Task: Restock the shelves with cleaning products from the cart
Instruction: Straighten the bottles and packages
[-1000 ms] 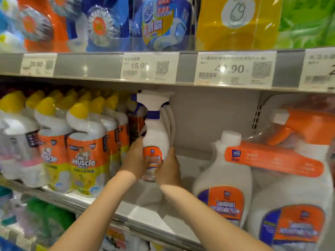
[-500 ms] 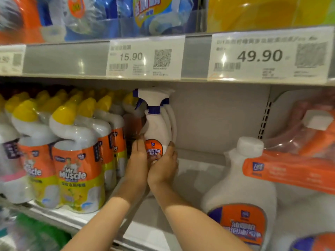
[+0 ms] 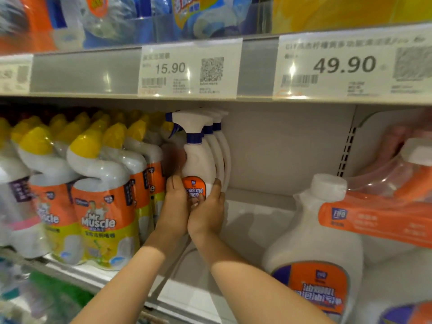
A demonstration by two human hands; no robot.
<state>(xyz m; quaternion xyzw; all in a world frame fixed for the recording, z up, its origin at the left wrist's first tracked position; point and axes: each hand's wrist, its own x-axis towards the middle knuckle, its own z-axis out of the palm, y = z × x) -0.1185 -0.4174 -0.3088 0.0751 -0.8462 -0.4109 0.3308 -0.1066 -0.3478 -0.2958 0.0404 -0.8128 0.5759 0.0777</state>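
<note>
eng: Both of your hands grip the low part of the white plastic trigger-spray bottle with the orange label (image 3: 198, 160). Your left hand (image 3: 174, 206) is on its left flank and your right hand (image 3: 207, 213) on its right, thumbs close together under the label.

qa: And where have you got it?

eng: You have it upright on the pale grey metal shelf (image 3: 252, 220), nozzle pointing left, at the front of its own row. A second ago you held it further out. Since then you've pushed it back and your hands have slid lower, so more label shows. Your hands hide the base, so I can't tell if it's fully seated.

qa: My read is that placement is nearly done. You let go, then go back to the cart, which isn't in view.

eng: Surfaces, for your release:
- **Spray bottle:** smooth matte body with a blue collar, so it's slippery but light, I'd guess.
- **Left neighbours:** the glossy shrink-wrapped curved-neck bottles with yellow caps (image 3: 100, 206) sit tight against your left hand.
- **Right neighbour:** the squat white screw-cap jug (image 3: 313, 242) is well apart, with bare shelf between.

qa: What's behind yours?

eng: Two identical white spray bottles (image 3: 224, 155) are nested just behind yours. Above them, the clear price strip carries a 15.90 tag (image 3: 189, 71).
</note>
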